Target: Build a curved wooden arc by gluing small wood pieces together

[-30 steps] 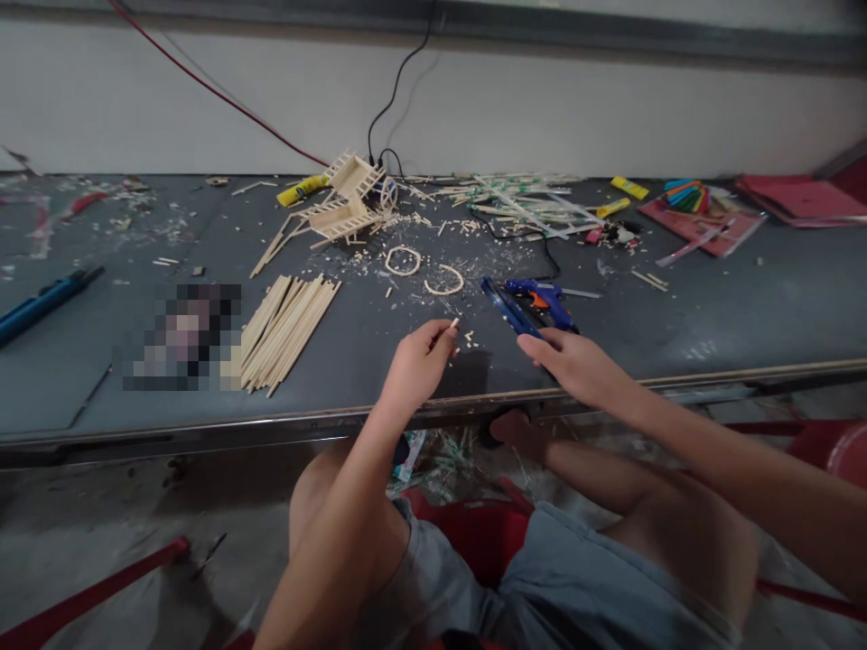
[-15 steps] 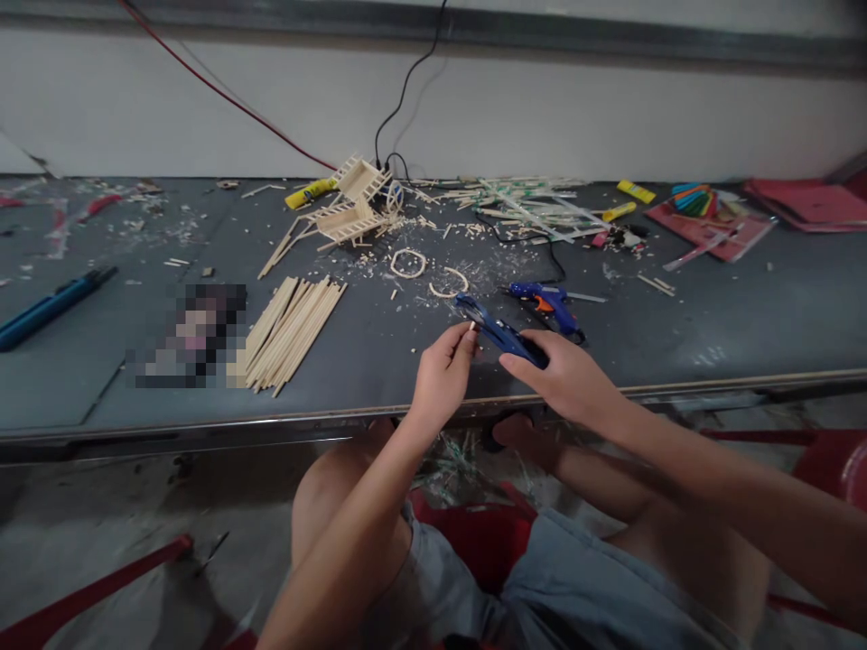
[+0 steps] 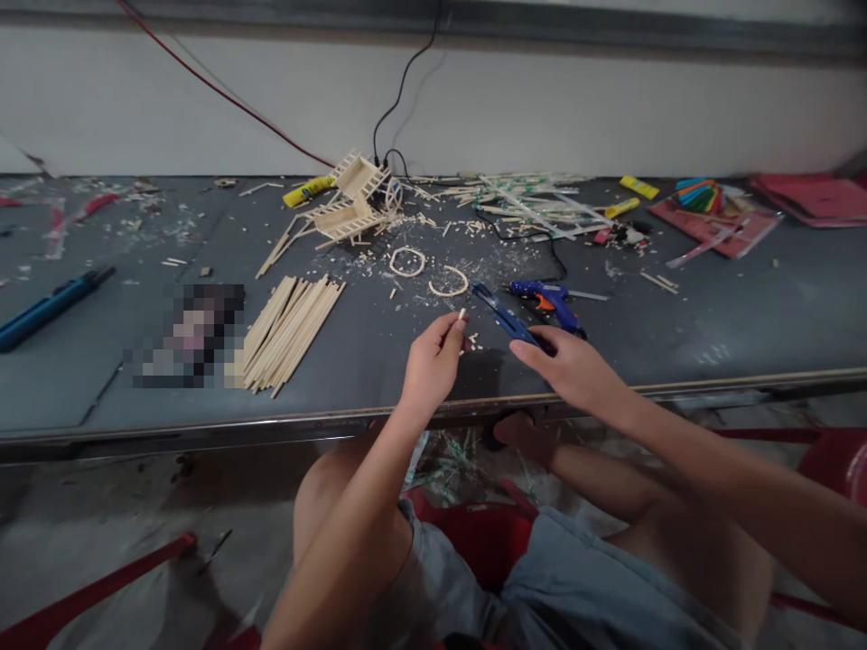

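Between the thumb and fingers of my left hand (image 3: 433, 357) a short pale wooden stick (image 3: 461, 315) is pinched, its end poking up. My right hand (image 3: 575, 361) is wrapped round a long blue cutter (image 3: 505, 316), whose far end points up and left, apart from the stick. Small cut bits (image 3: 472, 343) lie on the table just beyond my left hand. Further back are a closed ring of little wooden pieces (image 3: 407, 263) and a partly built, open one (image 3: 450, 282).
A bundle of wooden sticks (image 3: 294, 334) lies left, beside a pixelated flat object (image 3: 196, 334). A blue glue gun (image 3: 548, 296) is right of the cutter. Behind stand a small wooden cart model (image 3: 345, 217), yellow tubes (image 3: 308, 191) and heaped sticks (image 3: 515, 203).
My left hand has drawn slightly left and back with the stick. My right hand has moved the cutter a little right, away from it. Cut bits now show between them.
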### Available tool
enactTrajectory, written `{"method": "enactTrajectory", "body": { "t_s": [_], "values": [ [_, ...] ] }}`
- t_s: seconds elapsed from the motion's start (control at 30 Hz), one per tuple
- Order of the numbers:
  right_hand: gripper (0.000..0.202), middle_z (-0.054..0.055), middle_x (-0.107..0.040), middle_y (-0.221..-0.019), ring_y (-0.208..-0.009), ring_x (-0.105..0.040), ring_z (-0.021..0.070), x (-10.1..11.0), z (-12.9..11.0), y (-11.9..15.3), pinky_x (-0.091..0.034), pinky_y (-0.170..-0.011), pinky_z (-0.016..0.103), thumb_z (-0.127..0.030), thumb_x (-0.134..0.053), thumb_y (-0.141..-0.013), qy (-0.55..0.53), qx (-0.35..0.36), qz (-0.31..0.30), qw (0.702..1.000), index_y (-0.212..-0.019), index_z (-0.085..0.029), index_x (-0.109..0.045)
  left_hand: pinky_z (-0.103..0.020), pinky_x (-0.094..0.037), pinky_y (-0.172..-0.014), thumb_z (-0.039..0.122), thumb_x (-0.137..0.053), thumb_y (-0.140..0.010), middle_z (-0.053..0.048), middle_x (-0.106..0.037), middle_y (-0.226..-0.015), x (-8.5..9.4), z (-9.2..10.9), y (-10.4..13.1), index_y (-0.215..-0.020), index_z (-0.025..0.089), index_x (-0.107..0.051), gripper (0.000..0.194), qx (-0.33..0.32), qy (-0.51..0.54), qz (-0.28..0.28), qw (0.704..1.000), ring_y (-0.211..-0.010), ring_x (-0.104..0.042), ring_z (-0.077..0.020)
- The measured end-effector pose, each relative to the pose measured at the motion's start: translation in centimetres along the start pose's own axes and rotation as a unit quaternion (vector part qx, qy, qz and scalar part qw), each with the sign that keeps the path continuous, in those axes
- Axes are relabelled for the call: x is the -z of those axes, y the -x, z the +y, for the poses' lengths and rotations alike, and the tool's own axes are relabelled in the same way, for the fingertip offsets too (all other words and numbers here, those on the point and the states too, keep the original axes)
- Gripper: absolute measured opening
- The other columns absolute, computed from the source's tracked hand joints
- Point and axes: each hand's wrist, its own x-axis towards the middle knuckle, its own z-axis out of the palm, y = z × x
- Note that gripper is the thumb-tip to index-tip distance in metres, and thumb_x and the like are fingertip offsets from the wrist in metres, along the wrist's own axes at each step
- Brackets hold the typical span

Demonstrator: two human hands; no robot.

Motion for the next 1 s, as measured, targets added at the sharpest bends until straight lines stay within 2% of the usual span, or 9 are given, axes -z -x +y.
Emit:
{"method": "enactTrajectory", "body": {
  "t_s": [0.1, 0.27, 0.6, 0.8, 1.0],
  "values": [
    [0.050, 0.008, -0.068, -0.111, -0.099, -0.063, 0.0269, -0.5, -0.1, 0.0, -0.045, -0.080, 0.034, -0.064, -0.046, -0.083, 0.011, 0.005, 0.000, 1.000, -0.102, -0.023, -0.065, -0.022, -0.043, -0.064, 0.037, -0.043, -0.093, 0.000, -0.062, -0.070, -0.5, 0.4, 0.1, -0.110, 0.018, -0.064, 0.032, -0.018, -0.011, -0.009, 1.000, -0.064, -0.055, -0.0115],
    [0.049, 0.009, -0.068, -0.110, -0.101, -0.062, 0.0271, -1.0, -1.0, -0.3, -0.044, -0.084, 0.034, -0.063, -0.047, -0.083, 0.017, 0.030, -0.005, 0.999, -0.102, -0.022, -0.064, -0.022, -0.043, -0.067, 0.035, -0.042, -0.094, 0.000, -0.062, -0.071, -0.6, 0.8, 0.0, -0.105, 0.018, -0.065, 0.031, -0.037, -0.034, 0.003, 0.999, -0.068, -0.056, -0.0124],
    [0.052, 0.011, -0.066, -0.110, -0.103, -0.060, 0.0289, -1.6, -1.8, -1.4, -0.042, -0.087, 0.037, -0.065, -0.046, -0.083, 0.031, 0.051, -0.004, 0.998, -0.105, -0.021, -0.063, -0.022, -0.039, -0.060, 0.035, -0.041, -0.094, 0.000, -0.061, -0.069, 0.4, 1.0, -0.4, -0.082, 0.017, -0.063, 0.031, -0.028, -0.056, 0.018, 0.998, -0.061, -0.052, -0.0109],
    [0.049, 0.009, -0.067, -0.103, -0.097, -0.062, 0.0276, -1.7, -2.4, -2.4, -0.043, -0.081, 0.035, -0.063, -0.045, -0.084, 0.034, 0.060, -0.014, 0.998, -0.102, -0.022, -0.064, -0.023, -0.039, -0.061, 0.029, -0.040, -0.095, 0.000, -0.060, -0.069, 0.7, 1.3, -0.8, -0.074, 0.018, -0.057, 0.029, -0.048, -0.074, 0.028, 0.996, -0.065, -0.053, -0.0120],
    [0.047, 0.010, -0.068, -0.099, -0.092, -0.063, 0.0273, -1.7, -2.9, -3.0, -0.044, -0.077, 0.033, -0.061, -0.047, -0.084, 0.045, 0.073, -0.013, 0.996, -0.099, -0.021, -0.066, -0.024, -0.038, -0.060, 0.030, -0.040, -0.095, -0.001, -0.063, -0.072, 0.9, 1.3, -1.2, -0.076, 0.018, -0.057, 0.028, -0.025, -0.069, 0.034, 0.997, -0.063, -0.053, -0.0115]
  ]
}}
